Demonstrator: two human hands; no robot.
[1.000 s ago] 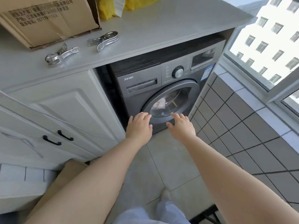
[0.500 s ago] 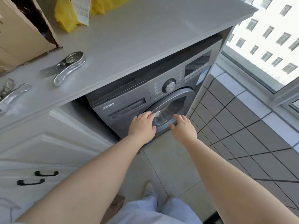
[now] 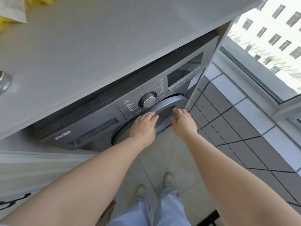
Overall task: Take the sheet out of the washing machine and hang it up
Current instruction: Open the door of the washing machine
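A dark grey front-loading washing machine (image 3: pixel 91 126) sits under a pale countertop (image 3: pixel 114 46). Its round door (image 3: pixel 169 103) is closed, and the sheet inside is hidden. My left hand (image 3: pixel 143 124) lies on the left part of the door with straight fingers. My right hand (image 3: pixel 184 121) reaches the door's right part, fingers extended onto the rim. Neither hand holds anything. The program dial (image 3: pixel 148 100) sits just above my left hand.
A grey tiled wall (image 3: pixel 236 128) and a window (image 3: pixel 268 46) stand close on the right. White cabinet doors (image 3: pixel 32 173) with black handles are on the left. A metal clip (image 3: pixel 4 82) and yellow bag (image 3: pixel 9 15) lie on the countertop. My feet stand on the tiled floor (image 3: pixel 162 157).
I have leaned closer over the machine. Both hands have moved forward from in front of the door onto it.
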